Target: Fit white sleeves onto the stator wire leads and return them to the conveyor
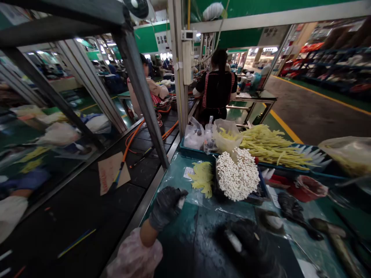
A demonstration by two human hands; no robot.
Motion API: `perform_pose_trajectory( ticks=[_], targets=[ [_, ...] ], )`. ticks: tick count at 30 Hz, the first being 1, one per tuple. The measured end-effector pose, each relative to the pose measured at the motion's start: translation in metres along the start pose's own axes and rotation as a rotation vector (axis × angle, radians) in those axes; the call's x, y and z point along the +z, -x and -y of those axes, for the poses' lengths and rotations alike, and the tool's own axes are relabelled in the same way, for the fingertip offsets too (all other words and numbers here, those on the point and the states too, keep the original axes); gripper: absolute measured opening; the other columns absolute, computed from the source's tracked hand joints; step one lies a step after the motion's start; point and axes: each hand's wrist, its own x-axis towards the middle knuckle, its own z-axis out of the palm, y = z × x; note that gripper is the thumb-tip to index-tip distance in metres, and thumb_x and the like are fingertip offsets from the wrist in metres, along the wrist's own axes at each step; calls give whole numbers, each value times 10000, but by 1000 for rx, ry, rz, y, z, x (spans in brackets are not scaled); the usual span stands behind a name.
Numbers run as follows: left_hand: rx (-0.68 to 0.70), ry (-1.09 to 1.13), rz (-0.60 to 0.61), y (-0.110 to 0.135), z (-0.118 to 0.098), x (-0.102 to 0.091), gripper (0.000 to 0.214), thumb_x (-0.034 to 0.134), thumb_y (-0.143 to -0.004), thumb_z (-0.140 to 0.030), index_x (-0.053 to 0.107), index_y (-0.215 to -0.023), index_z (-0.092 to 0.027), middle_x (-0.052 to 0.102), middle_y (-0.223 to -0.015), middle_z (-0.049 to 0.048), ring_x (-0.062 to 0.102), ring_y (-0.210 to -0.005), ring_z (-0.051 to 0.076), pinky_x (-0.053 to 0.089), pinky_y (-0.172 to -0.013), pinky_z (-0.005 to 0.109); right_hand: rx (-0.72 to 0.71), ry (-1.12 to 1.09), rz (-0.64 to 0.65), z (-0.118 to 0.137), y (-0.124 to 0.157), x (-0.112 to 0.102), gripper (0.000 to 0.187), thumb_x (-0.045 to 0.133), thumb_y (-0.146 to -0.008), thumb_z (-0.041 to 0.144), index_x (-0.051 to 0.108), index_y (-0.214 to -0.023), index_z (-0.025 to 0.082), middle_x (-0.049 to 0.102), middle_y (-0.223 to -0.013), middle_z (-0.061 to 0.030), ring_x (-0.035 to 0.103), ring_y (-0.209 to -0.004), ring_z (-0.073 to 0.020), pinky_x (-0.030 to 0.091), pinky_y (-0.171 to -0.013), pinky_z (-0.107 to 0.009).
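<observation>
My left hand, in a dark glove with a pale sleeve, is held over the near left of the green-covered table. Its fingers are curled closed, with a small whitish spot at the fingertips; what they hold, if anything, I cannot make out. My right hand, also dark-gloved, is smeared by motion low in front, a pale patch showing near its thumb side; its grip is unclear. Beyond the hands are yellow-green leaf-shaped pieces on clear plastic and a dense bundle of white-tipped thin stems in a dark tray.
Long yellow-green strips and plastic bags lie at the back. To the right are a red cup, a dark glove and a hammer-like tool. A dark conveyor and metal post stand left; co-workers sit ahead.
</observation>
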Motion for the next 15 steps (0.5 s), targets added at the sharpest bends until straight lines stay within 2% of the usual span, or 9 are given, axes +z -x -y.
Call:
perform_pose_trajectory(
  ticks=[4,7,10,15],
  targets=[
    [2,22,-51,0,-3,2,327,606,-1036,-146,858,-1220,-245,867,-962,52,819,-845,201,669,-773,305,-6,19,22,-1,-1,-3,219,637,-1150,325,799,-1019,255,835,-815,-63,807,-642,-242,648,-551,-344],
    [-43,16,-23,0,-3,6,309,621,-1038,-176,881,-1180,-264,880,-962,53,834,-848,210,693,-800,317,-28,6,43,0,-8,-6,221,622,-1156,336,782,-1019,267,830,-794,-44,803,-616,-239,642,-521,-338],
    [-161,-9,42,0,2,10,284,660,-1016,-194,899,-1132,-294,895,-996,49,854,-893,222,714,-879,327,-48,5,43,1,-13,-8,219,605,-1158,326,769,-1022,277,829,-788,-38,805,-607,-240,649,-515,-347],
    [-410,-103,90,-2,18,8,308,616,-1043,-162,885,-1171,-240,901,-1115,75,868,-992,257,711,-945,359,-41,-3,24,-1,-9,-5,163,623,-1140,309,765,-1064,290,833,-790,-53,811,-614,-262,657,-507,-370]
  ],
)
